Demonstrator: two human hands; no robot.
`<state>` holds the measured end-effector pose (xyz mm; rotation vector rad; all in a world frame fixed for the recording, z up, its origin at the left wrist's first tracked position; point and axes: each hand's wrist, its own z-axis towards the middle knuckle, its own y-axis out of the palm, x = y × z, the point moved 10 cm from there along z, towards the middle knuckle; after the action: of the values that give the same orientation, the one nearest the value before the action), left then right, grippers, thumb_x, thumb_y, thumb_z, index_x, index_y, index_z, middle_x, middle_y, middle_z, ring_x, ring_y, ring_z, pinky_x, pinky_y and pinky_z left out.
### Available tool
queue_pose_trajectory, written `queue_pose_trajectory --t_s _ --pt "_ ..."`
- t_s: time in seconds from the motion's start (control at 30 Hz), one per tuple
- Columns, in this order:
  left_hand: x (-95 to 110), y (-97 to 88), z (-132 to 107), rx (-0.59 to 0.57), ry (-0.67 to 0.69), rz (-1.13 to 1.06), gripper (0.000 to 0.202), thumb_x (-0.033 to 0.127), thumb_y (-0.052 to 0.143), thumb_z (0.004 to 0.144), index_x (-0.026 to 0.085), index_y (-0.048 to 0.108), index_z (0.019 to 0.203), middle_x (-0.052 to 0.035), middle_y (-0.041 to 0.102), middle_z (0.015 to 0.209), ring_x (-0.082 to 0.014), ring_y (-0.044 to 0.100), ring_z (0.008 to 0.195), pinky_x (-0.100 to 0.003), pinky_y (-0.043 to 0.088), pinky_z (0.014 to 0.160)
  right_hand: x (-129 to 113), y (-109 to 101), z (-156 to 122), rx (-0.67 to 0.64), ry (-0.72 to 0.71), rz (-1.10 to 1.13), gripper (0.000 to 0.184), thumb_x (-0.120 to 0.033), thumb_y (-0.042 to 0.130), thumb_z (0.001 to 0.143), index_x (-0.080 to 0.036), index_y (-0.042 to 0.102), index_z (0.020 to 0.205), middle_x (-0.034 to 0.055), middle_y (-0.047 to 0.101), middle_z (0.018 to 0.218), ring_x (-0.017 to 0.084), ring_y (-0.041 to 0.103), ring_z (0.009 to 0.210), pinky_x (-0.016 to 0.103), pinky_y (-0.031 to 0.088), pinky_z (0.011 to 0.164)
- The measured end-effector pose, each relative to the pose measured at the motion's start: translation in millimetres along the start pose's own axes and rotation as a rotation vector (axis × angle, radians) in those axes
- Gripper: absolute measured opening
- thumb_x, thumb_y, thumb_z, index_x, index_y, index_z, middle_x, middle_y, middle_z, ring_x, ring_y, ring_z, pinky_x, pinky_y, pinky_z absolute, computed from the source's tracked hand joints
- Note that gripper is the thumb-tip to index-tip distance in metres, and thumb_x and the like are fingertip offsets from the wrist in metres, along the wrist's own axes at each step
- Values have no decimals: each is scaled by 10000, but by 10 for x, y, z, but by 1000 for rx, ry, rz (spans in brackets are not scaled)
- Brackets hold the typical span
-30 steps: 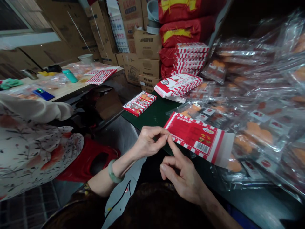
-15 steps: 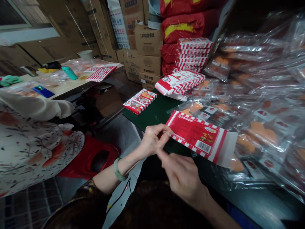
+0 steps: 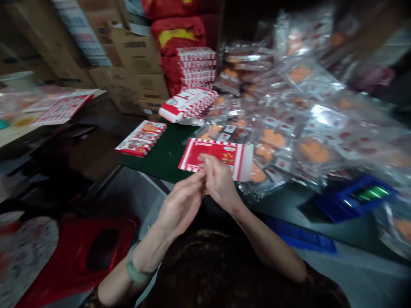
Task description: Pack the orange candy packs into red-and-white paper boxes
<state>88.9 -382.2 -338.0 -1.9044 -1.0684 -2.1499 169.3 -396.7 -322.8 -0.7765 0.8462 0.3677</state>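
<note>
A flat red-and-white striped printed card [image 3: 212, 153] lies on the dark green mat [image 3: 160, 160], its pale blank flap at the right. My right hand [image 3: 220, 182] covers the card's lower edge, and my left hand [image 3: 183, 205] meets it from the lower left, fingertips together. A jade bangle [image 3: 136, 271] circles my left wrist. The hands hide the card's lower middle, so I cannot tell whether either one grips it. A folded striped carton [image 3: 141, 137] lies to the left on the mat.
Clear plastic packets with orange contents [image 3: 289, 128] are heaped to the right, beside a stack of striped cartons [image 3: 188, 105]. Behind stand cardboard boxes [image 3: 135, 72] and red sacks [image 3: 178, 34]. Lower left are a red stool [image 3: 80, 261] and a co-worker's floral sleeve [image 3: 22, 252].
The whole scene has shifted left as my head turned right. My hands have come together, with my right hand now over the card's lower edge.
</note>
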Motion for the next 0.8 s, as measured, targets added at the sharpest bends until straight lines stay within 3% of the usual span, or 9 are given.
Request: queue_pose_trajectory --t_s 0.1,0.2,0.3,0.37,0.47,0.53,0.63,0.7,0.8 --pt "-35 176 -80 -117 -127 -4 734 712 288 822 126 664 1053 -166 667 1001 -292 610 1030 -415 543 807 -110 -170 -122 50 -77 -123 418 -230 280 966 -144 499 1312 87 701 1066 171 651 965 344 460 927" --pt "-38 341 -99 -177 -180 18 801 701 159 850 113 651 1083 -174 663 1029 -306 587 1094 -445 534 862 -263 -336 -370 113 -206 -318 402 -208 286 969 -146 543 1272 79 667 1161 178 593 1080 356 385 1006" --pt "-107 522 -70 -189 -199 32 712 641 185 885 147 639 1125 -147 675 1052 -309 580 1120 -484 511 915 -300 -566 -656 169 -285 -461 401 -207 308 968 -96 536 1278 113 572 1311 196 487 1224 346 359 1039" --pt "-255 682 -68 -234 -257 48 647 599 243 897 147 652 1115 -155 682 1057 -322 592 1106 -517 509 905 -248 -696 -841 129 -322 -527 426 -164 318 947 -45 486 1320 151 508 1373 205 442 1276 347 356 1056" --pt "-547 952 -128 -369 -368 146 509 549 460 853 133 705 1015 -176 696 1035 -335 637 1029 -508 540 844 -83 -924 -1140 80 -312 -515 435 -149 316 933 -24 482 1315 185 504 1368 195 496 1241 329 420 1014" --pt "-698 1103 -180 -470 -386 335 415 498 648 756 153 728 971 -153 713 1012 -317 658 993 -448 556 835 71 -1163 -1379 148 -228 -421 397 -208 324 948 -59 575 1218 169 627 1215 174 598 1109 291 484 920" --pt "-780 1232 -200 -574 -325 702 438 442 770 660 195 724 1018 -106 719 1040 -278 664 1006 -352 559 843 546 -1632 -1902 390 126 -242 332 -337 430 927 -149 685 1026 81 721 896 139 666 823 246 511 771" --pt "-707 1274 -166 -598 -256 806 431 436 753 686 199 713 1044 -99 719 1045 -258 675 984 -319 561 827 957 -1866 -2380 529 384 -171 295 -398 515 883 -175 706 916 35 688 733 122 626 666 243 497 690" --pt "-492 1235 -92 -569 -185 782 346 409 702 755 186 714 1019 -102 727 1008 -223 698 895 -289 561 805 1591 -2005 -2943 599 596 -126 357 -455 572 845 -153 645 670 -13 538 515 96 504 492 229 439 519"
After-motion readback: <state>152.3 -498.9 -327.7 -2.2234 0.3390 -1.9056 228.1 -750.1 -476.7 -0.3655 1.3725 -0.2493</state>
